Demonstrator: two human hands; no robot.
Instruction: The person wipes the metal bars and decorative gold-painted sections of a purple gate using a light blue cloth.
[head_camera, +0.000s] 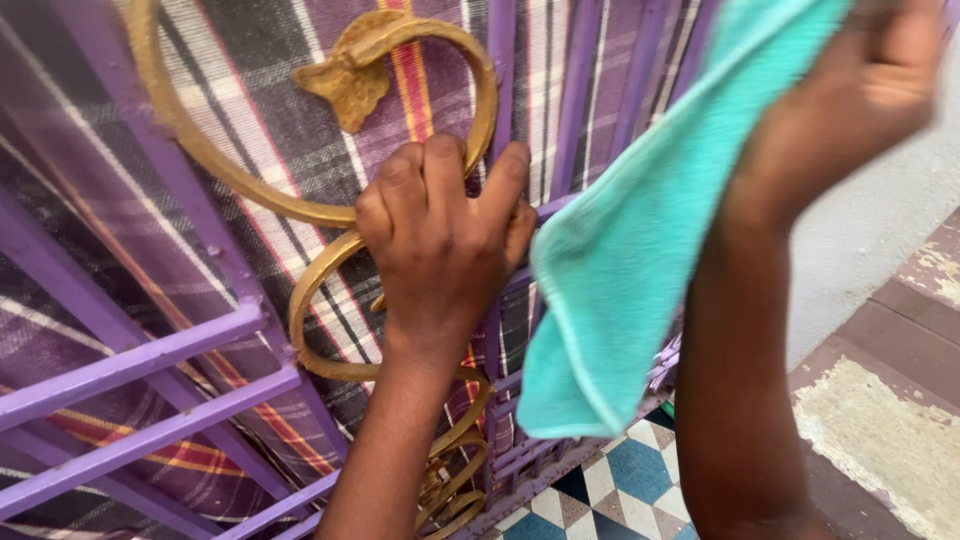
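Note:
My left hand (440, 240) is closed around a bar of a purple metal gate (150, 360), right beside its gold scroll ornament (330, 210) with a gold leaf at the top. My right hand (875, 75) is raised at the upper right and grips a turquoise cloth (640, 230). The cloth hangs down from that hand in front of the gate bars, close to my left hand. A purple and red checked fabric (260, 90) hangs behind the bars.
A pale wall (880, 230) stands to the right of the gate. Below lie blue and white patterned floor tiles (620, 480) and a worn brown step with a pale patch (890, 430).

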